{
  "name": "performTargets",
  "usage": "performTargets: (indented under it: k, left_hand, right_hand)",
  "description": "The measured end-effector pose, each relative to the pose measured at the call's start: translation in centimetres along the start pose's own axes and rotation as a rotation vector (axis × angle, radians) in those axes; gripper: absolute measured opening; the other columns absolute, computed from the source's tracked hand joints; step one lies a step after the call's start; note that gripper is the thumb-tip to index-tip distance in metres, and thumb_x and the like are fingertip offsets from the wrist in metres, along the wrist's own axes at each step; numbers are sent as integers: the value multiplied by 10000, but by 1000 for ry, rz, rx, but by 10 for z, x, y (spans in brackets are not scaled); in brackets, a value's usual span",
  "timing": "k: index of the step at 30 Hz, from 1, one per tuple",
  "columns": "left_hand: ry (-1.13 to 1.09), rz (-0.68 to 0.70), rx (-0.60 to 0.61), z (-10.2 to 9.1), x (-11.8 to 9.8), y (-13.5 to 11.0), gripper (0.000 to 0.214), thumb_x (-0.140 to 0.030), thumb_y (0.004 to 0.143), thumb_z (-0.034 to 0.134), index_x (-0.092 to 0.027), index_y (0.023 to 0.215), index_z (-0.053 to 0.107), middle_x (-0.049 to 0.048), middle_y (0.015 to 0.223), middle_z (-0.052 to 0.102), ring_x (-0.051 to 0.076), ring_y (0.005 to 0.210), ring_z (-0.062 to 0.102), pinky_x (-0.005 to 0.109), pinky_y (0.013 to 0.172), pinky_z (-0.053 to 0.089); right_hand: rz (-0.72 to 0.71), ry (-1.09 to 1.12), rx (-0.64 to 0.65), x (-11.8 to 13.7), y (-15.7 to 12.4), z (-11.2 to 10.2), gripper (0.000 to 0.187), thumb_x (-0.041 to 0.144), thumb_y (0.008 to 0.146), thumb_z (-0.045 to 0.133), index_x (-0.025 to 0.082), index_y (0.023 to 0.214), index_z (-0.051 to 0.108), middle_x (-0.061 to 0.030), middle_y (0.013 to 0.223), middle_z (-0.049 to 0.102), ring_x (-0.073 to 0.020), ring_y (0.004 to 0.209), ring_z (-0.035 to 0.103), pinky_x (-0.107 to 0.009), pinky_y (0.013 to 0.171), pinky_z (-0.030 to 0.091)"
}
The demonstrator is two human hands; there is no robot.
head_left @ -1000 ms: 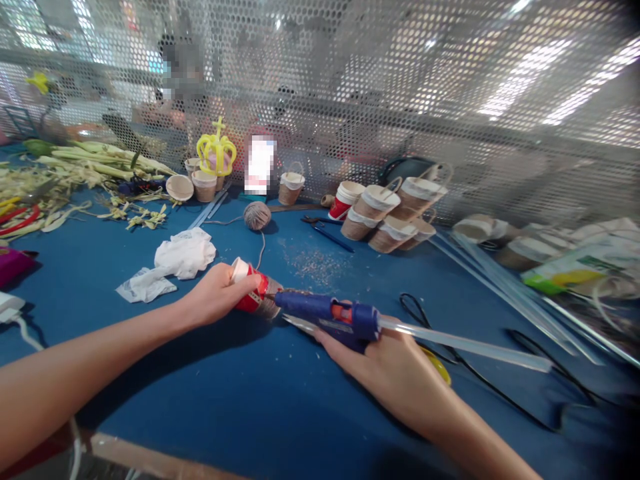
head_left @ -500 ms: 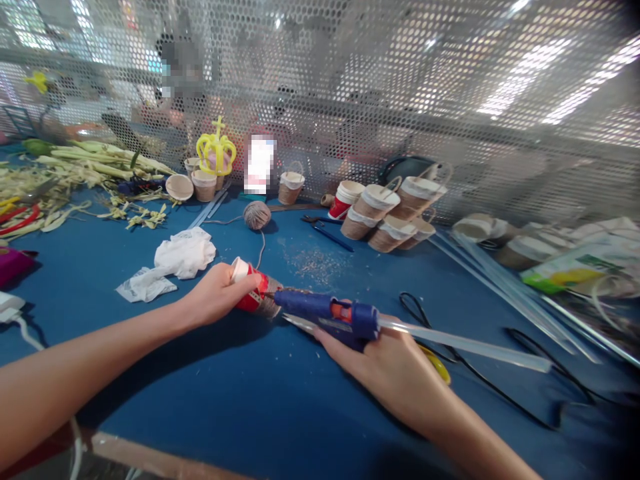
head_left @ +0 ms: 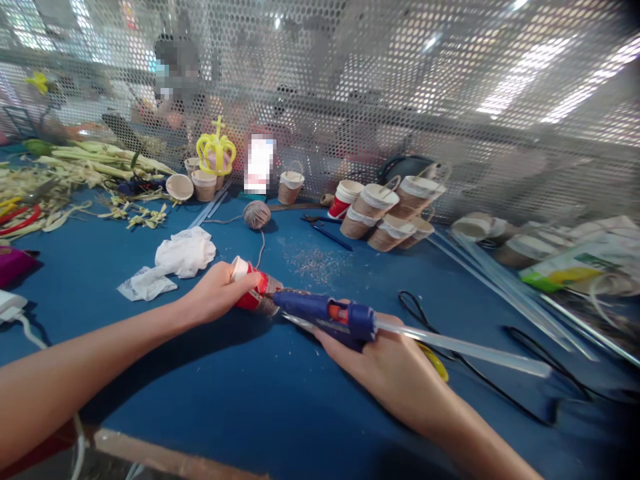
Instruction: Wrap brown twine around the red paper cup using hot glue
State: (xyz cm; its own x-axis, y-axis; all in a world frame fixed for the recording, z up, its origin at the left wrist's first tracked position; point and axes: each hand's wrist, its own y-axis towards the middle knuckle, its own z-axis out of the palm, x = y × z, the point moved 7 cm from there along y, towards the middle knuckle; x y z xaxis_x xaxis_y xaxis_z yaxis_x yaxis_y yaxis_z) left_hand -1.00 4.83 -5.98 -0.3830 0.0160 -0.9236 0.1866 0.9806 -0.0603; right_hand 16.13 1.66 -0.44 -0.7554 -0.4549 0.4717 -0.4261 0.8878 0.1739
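Observation:
My left hand point(head_left: 223, 290) is closed around a red paper cup point(head_left: 255, 287) tilted on its side, its white rim toward the left. Grey-brown twine is wound about the cup's base end, and a strand runs back to a ball of twine point(head_left: 257, 215). In my right hand point(head_left: 390, 360) is a blue hot glue gun point(head_left: 325, 313), with a long clear glue stick point(head_left: 470, 350) out of its rear. The gun's nozzle points at the wound part of the cup, touching or very near it. Scissors with a yellow handle point(head_left: 434, 362) show under my right hand, partly hidden.
Twine-covered cups point(head_left: 395, 230) stand stacked at the back right, near blue-handled pliers point(head_left: 330, 235). A crumpled white cloth point(head_left: 186, 252) lies left of the cup. Clear glue sticks point(head_left: 520, 300) and a black cord point(head_left: 490, 383) lie at right. Perforated metal point(head_left: 320, 87) closes the back.
Both hands keep their grips and nearly the same place. The glue gun's rear has shifted very slightly left; its nozzle stays at the cup.

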Motion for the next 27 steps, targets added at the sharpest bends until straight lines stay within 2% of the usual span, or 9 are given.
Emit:
performTargets:
  k: [5, 16, 21, 27]
  left_hand:
    - [17, -16, -10, 0, 0, 0, 336, -400, 750, 414, -170, 506, 385, -58, 488, 304, 80, 466, 268, 212, 422, 182]
    - [6, -34, -11, 0, 2, 0, 338, -397, 754, 418, -157, 517, 420, -52, 490, 340, 79, 468, 291, 203, 418, 200]
    - [4, 34, 11, 0, 1, 0, 341, -379, 776, 415, -119, 594, 538, -30, 516, 431, 83, 481, 339, 204, 436, 249]
    - [-10, 81, 28, 2, -4, -2, 369, -397, 786, 426, -110, 628, 595, -17, 543, 500, 89, 499, 391, 196, 459, 295]
  right_hand:
    - [-19, 3, 35, -1, -3, 4, 133, 261, 752, 505, 198, 679, 597, 20, 595, 614, -136, 532, 556, -226, 513, 427]
    - [-45, 3, 8, -1, -3, 1, 114, 247, 751, 510, 193, 709, 602, 10, 618, 622, -139, 555, 564, -223, 522, 433]
    - [-35, 22, -3, 0, 2, -1, 158, 237, 755, 483, 196, 638, 579, 11, 562, 607, -134, 503, 543, -233, 503, 435]
    - [35, 12, -15, -3, 5, -5, 140, 245, 746, 485, 198, 701, 608, -7, 601, 633, -141, 524, 559, -247, 527, 458]
